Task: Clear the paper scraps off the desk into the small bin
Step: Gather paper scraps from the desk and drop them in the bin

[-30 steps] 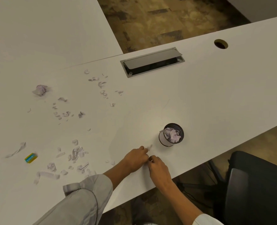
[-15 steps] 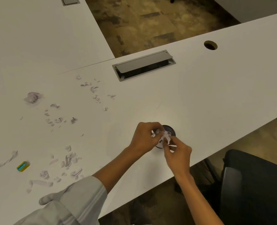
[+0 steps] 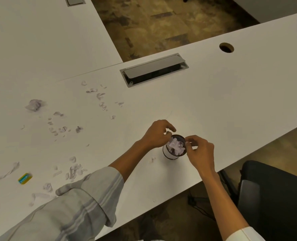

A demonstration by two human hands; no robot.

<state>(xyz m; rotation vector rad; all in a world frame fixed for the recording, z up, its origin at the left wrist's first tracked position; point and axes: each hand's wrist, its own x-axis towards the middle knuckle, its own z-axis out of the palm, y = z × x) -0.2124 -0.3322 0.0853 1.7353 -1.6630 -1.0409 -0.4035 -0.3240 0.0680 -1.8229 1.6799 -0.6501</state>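
The small round bin [image 3: 170, 155] stands near the desk's front edge, filled with crumpled pale paper [image 3: 176, 145]. My left hand [image 3: 157, 134] hovers over the bin's left rim with its fingers spread. My right hand [image 3: 200, 150] is at the right rim, fingertips pinched close together; whether they hold anything is unclear. One small scrap [image 3: 153, 159] lies just left of the bin. Several more paper scraps [image 3: 74, 169] are scattered over the left part of the white desk [image 3: 231, 101], along with a crumpled ball [image 3: 33, 105] and a far cluster of scraps [image 3: 100, 96].
A yellow eraser [image 3: 25, 178] lies at the far left among the scraps. A grey cable tray [image 3: 153, 70] with its lid ajar and a round grommet hole [image 3: 226, 47] sit in the desk's back part. A black chair [image 3: 275, 197] stands at the lower right.
Both hands rose from the desk's front edge with scraps to above the bin. The scraps they held over it half a second ago now lie in the bin.
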